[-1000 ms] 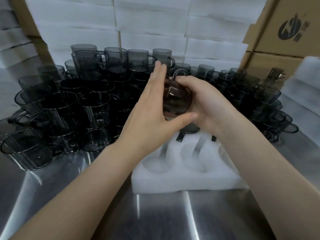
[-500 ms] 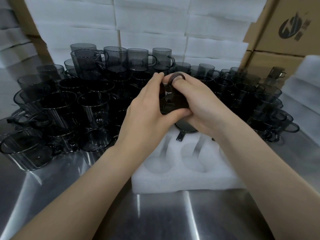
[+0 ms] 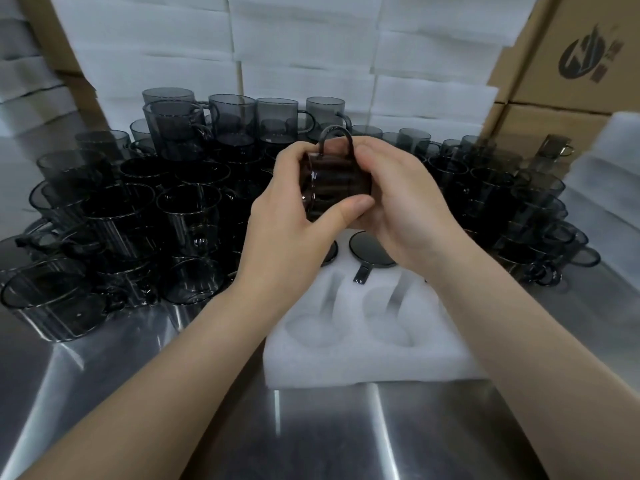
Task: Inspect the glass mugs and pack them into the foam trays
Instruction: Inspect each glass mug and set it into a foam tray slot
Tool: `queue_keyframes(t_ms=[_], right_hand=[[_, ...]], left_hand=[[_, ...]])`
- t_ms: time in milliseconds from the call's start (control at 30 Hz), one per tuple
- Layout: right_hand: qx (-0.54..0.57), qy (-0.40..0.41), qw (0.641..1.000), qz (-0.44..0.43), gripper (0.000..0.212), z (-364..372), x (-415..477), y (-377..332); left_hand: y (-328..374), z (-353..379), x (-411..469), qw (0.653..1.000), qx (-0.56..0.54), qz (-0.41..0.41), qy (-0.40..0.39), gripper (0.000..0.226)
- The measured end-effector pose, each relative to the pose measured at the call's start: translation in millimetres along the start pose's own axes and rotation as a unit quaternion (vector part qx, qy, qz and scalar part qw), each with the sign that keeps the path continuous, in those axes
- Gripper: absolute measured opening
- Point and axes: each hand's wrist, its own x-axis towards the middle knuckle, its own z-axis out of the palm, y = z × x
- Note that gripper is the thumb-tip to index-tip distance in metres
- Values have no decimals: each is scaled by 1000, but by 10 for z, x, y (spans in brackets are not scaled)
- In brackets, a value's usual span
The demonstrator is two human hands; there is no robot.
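Observation:
A smoky dark glass mug lies on its side between both hands, handle pointing up, rim toward the left. My left hand wraps its rim end, thumb under the body. My right hand cups its base end. Both hover above the white foam tray on the steel table. Two mugs sit upside down in the tray's far pockets, partly hidden by my hands. The near pockets show bare foam.
Several dark glass mugs crowd the table to the left and behind, some stacked; more mugs stand at the right. White foam sheets are piled at the back, cardboard boxes at the right, foam trays at the far right.
The mug has turned in my hands so that its handle points straight up. My left fingers, stretched out a second ago, have closed around the rim end.

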Motion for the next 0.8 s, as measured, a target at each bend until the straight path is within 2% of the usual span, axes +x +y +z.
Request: queue_keyframes(t_ms=[100, 233, 367, 467, 600, 700, 800], right_hand=[[-4, 31, 999, -8, 36, -21, 6, -6], [31, 37, 998, 31, 16, -70, 23, -47], [54, -44, 991, 116, 36, -173, 25, -85], [61, -107, 980, 158, 40, -273, 13, -78], [28, -123, 984, 125, 29, -297, 15, -60], [-15, -95, 993, 74, 27, -246, 8, -51], [-34, -52, 997, 52, 26, -163, 17, -7]], left_hand=[[-7, 3, 0, 1000, -15, 9, -15, 56], [-8, -19, 2, 998, -24, 24, -53, 63], [20, -63, 19, 993, -10, 47, -112, 72], [39, -73, 4, 987, -3, 36, -159, 84], [86, -83, -14, 989, -26, 5, -148, 88], [85, -69, 3, 993, -26, -20, -114, 94], [59, -52, 26, 997, -26, -22, -70, 86]])
